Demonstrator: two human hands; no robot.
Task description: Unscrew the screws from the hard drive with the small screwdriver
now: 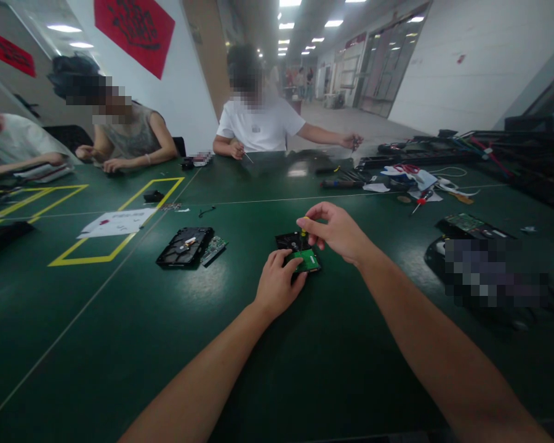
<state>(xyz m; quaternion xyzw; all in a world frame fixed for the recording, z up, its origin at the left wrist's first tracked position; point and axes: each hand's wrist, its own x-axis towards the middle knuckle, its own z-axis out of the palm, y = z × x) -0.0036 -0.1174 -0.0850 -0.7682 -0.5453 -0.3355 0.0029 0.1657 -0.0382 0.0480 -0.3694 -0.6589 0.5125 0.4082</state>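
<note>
A black hard drive (287, 240) with a green circuit board (309, 260) on top lies on the dark green table in front of me. My left hand (278, 285) rests on its near edge, fingers curled against the board, holding it down. My right hand (337, 231) hovers just above the drive and pinches a small screwdriver with a yellow handle (303, 232), which stands upright with its tip on the board.
A second opened hard drive (184, 246) with a loose circuit board (213, 249) lies to the left. Yellow tape outlines (115, 246) and a paper sheet (117, 222) lie beyond. Tools and cables (415, 178) crowd the right. Three other people sit across the table.
</note>
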